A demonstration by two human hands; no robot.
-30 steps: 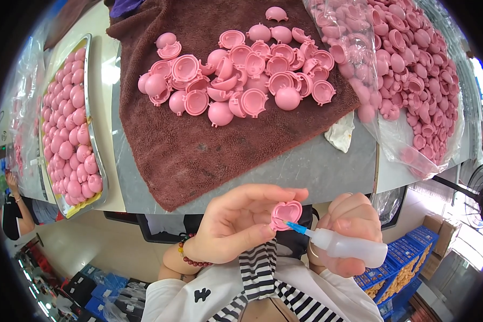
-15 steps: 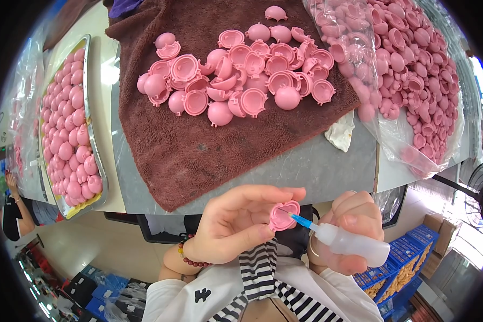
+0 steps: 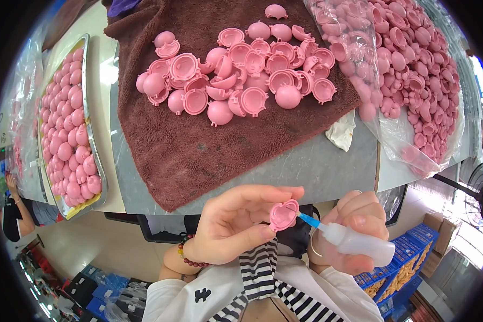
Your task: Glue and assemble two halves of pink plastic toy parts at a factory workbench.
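Observation:
Between the thumb and fingers of my left hand (image 3: 236, 220) is a pink plastic half-shell (image 3: 283, 216), its hollow side showing. My right hand (image 3: 362, 222) is wrapped around a translucent white squeeze bottle (image 3: 354, 244) with a blue needle tip (image 3: 309, 220). The needle's end is by the right rim of the shell; whether it touches cannot be made out. Beyond my hands, a brown towel (image 3: 198, 153) bears a loose cluster of pink half-shells (image 3: 220, 112), some hollow side up, others domed side up.
At the left stands a metal tray (image 3: 103, 185) filled with round pink pieces. A clear plastic bag (image 3: 421, 169) heaped with pink shells lies at the right. A crumpled white cloth or tissue (image 3: 341, 131) is beside the towel on the grey tabletop (image 3: 284, 172). Blue crates (image 3: 400, 257) stand lower right.
My right hand has drawn the bottle slightly right, and its needle tip has come out of the shell's hollow to the rim. My left hand and the shell have stayed nearly still.

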